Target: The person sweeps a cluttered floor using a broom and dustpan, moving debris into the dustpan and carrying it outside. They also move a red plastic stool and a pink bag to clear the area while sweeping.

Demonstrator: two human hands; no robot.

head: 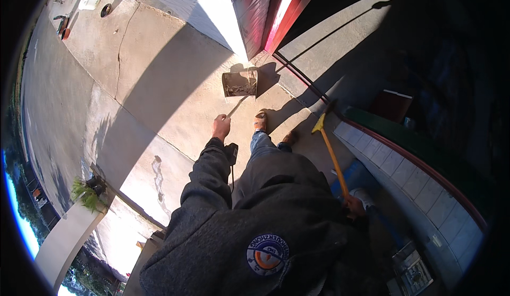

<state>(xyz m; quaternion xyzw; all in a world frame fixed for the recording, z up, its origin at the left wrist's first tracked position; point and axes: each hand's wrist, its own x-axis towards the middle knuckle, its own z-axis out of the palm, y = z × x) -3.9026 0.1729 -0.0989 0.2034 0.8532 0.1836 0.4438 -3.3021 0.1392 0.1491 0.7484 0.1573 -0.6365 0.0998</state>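
My left hand grips the thin handle of a long-handled dustpan. The pan is in front of my feet, with dry leaf-like debris inside it. On the other side, my right hand is closed around the upper end of a yellow broom handle. The broom's yellow head points away from me, and its dark bristles are near the door threshold, partly lost in shadow. Whether the bristles touch the floor I cannot tell.
Beyond the dustpan stands a red door frame with a metal threshold. A low tiled wall runs along the right. A potted fern is on the left. Sunlit concrete spreads ahead; a black device with a cord hangs by my left sleeve.
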